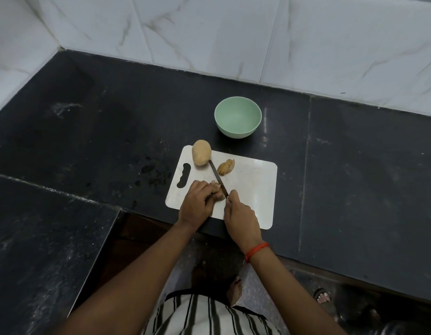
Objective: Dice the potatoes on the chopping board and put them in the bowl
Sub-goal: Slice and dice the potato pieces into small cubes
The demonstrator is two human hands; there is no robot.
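Pins something to the chopping board [255, 189] near its front edge with the left hand [197, 201], fingers curled down over it; presumably a potato piece, but hidden, so cannot tell. Grips the knife [218, 176] in the right hand [241, 213], fingers wrapped round the handle. Runs the blade from that grip away and leftward, just beside the left fingertips on their right, tip nearly at the whole potato [201, 152], which lies lengthwise near-to-far on the board's far left corner. Leaves a fan of slices [226, 167] just right of the blade. Shows the green bowl [238, 116] empty on the counter [354, 165], beyond the board's far edge, nearer the right hand. Probably early in the dicing; calls for downward cuts close to the left fingertips.
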